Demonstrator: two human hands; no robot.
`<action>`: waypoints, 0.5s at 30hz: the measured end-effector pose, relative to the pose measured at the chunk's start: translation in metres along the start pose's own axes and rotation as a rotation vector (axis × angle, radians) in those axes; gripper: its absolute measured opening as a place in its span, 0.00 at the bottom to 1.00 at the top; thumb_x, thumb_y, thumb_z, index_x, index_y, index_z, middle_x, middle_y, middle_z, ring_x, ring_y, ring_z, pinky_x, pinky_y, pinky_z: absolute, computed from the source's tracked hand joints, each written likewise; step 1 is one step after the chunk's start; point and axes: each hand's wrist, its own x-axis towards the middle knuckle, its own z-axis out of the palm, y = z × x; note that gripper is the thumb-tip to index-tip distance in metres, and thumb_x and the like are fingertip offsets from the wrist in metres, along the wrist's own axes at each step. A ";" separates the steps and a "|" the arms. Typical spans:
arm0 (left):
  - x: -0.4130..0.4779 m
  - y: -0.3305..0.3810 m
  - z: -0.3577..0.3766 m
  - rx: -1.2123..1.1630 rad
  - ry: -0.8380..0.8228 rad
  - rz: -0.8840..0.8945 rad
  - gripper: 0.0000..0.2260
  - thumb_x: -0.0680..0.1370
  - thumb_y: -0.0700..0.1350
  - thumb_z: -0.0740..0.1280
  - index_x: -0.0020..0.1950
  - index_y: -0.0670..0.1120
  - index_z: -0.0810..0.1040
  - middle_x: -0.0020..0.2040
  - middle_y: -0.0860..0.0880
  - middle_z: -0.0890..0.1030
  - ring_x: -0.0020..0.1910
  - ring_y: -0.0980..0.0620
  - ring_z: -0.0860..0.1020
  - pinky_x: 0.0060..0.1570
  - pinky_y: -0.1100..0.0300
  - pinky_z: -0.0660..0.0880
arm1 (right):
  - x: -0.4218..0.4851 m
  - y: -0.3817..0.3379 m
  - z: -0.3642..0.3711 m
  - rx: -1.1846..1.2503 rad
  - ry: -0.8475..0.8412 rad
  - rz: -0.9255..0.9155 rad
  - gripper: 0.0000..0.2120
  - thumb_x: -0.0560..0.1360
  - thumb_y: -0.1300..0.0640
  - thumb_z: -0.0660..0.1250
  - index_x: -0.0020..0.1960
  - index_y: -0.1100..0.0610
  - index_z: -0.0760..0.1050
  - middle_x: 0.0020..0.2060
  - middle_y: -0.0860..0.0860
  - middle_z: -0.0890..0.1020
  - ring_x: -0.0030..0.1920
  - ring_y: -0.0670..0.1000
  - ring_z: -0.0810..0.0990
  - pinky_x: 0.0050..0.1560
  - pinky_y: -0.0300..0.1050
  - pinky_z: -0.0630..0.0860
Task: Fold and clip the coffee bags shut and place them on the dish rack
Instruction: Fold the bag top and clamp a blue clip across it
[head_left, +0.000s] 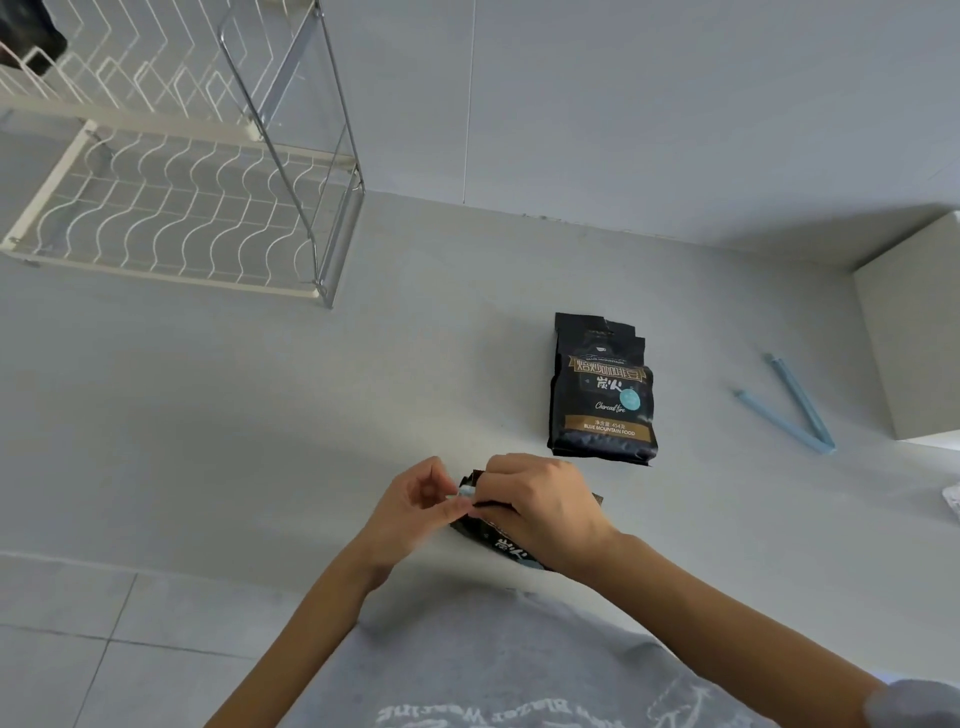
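Note:
A black coffee bag (496, 540) lies near the counter's front edge, mostly covered by my hands. My right hand (545, 506) presses down on its folded top. My left hand (415, 506) pinches the end of a light blue clip (465, 491) at the bag's left side. A second black coffee bag (600, 395) lies flat farther back on the counter, its top open and unclipped. Another light blue clip (795, 410) lies spread open in a V to the right. The white wire dish rack (171, 208) stands at the back left.
A dark object (28, 36) sits on the rack's upper tier at the far left. A white box (914, 332) stands at the right edge against the wall. Something white (953, 501) pokes in at the right. Tiled floor (78, 649) shows below the counter's front edge.

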 end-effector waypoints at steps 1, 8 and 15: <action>0.002 0.002 0.001 0.015 0.025 0.025 0.11 0.73 0.37 0.70 0.35 0.46 0.71 0.29 0.51 0.72 0.33 0.53 0.68 0.39 0.55 0.66 | 0.001 0.000 -0.003 0.010 0.012 0.002 0.09 0.72 0.59 0.70 0.33 0.60 0.75 0.29 0.53 0.76 0.30 0.55 0.73 0.24 0.44 0.66; 0.035 0.033 -0.016 0.263 0.120 0.143 0.10 0.71 0.39 0.72 0.36 0.49 0.72 0.29 0.56 0.75 0.29 0.61 0.71 0.33 0.69 0.68 | 0.024 0.018 -0.018 0.036 -0.017 0.115 0.06 0.73 0.53 0.68 0.50 0.50 0.78 0.42 0.47 0.79 0.40 0.49 0.77 0.35 0.46 0.73; 0.019 0.034 -0.025 0.760 0.334 0.402 0.19 0.68 0.47 0.73 0.56 0.50 0.72 0.54 0.55 0.75 0.54 0.56 0.74 0.53 0.61 0.68 | -0.030 0.060 -0.018 0.103 0.071 0.345 0.13 0.72 0.54 0.70 0.56 0.48 0.76 0.46 0.45 0.80 0.43 0.44 0.77 0.42 0.45 0.78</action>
